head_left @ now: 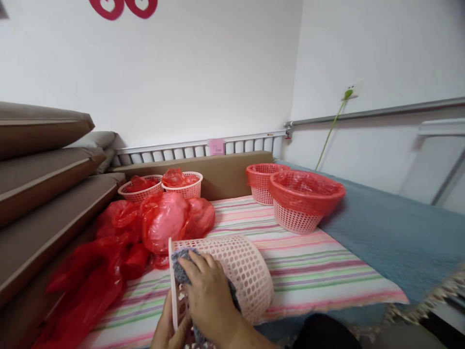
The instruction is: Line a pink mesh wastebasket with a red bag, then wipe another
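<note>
A pale pink perforated plastic basket (250,271) lies on its side in front of me, its rim turned to the left. My left hand (169,325) grips that rim low at the near side, thumb on the outside. Over the basket's wall near the rim, my right hand (207,286) presses a grey-blue cloth (181,264). The fingers of that hand are bent over the cloth, which bulges out on both sides. Part of the cloth and the basket's lower side are hidden behind my right hand and forearm.
Red plastic bags (165,220) are heaped at left, before two baskets (185,186) with red plastic inside. Two bag-lined baskets (298,220) stand at right on the striped cloth (319,261). Stacked cushions (43,169) flank the left; a radiator (163,154) runs along the wall.
</note>
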Action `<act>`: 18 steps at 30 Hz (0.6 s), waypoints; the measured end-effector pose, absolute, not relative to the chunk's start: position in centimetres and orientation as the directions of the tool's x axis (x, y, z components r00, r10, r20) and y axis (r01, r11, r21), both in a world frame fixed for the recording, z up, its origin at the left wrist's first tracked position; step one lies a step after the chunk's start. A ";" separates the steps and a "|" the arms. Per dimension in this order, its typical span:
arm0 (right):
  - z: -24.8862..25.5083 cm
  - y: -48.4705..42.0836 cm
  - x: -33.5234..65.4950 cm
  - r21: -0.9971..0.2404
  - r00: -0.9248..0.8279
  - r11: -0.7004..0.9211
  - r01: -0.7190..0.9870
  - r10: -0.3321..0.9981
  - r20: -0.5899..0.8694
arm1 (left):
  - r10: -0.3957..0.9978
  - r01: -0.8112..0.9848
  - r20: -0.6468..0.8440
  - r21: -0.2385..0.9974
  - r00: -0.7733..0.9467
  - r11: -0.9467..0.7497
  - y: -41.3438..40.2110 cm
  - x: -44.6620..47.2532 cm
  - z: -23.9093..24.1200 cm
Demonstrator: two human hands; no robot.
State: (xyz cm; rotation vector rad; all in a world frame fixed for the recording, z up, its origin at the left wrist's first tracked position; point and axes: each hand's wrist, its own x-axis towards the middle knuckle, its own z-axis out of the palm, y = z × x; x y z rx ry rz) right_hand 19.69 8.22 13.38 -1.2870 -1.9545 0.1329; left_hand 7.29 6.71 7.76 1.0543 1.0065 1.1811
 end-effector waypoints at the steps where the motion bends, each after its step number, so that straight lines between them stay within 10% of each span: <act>1: 13.1 8.7 20.6 -0.474 -0.170 0.467 0.746 0.823 0.542 | 0.989 -0.208 -0.088 0.972 0.118 0.111 6.6 7.4 7.6; 11: 9.8 12.6 32.9 -0.479 0.264 -0.034 0.877 0.867 0.423 | 0.976 -0.326 -0.151 0.925 0.159 0.197 5.7 9.0 7.7; 18: 11.0 12.0 30.4 -0.390 0.210 -0.017 0.921 0.864 0.457 | 0.975 -0.314 -0.138 0.931 0.174 0.187 5.8 9.1 7.9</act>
